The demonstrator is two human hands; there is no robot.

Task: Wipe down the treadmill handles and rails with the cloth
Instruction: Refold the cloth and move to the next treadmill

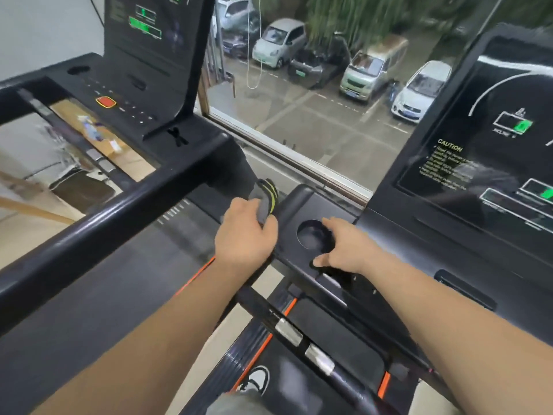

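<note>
While left hand (244,232) clamps the bunched cloth (264,199) at console (302,202) left corner, right hand (344,247) resting slack, the small wad may skip handrail (263,310) patches.

Far ahead, a large glass window in a pale metal frame (287,152) looks down on a wet grey asphalt car park (314,127). A row of parked cars stands there, among them a small pale green car (278,43) and a white car (419,91), with leafy green trees (344,16) behind. A thin white looped cord (253,86) hangs at the glass. A plain white wall (45,25) fills the far left. Below it lie a brown cardboard box (98,136) and a pale beige floor (24,235). Soft daylight comes in.
</note>
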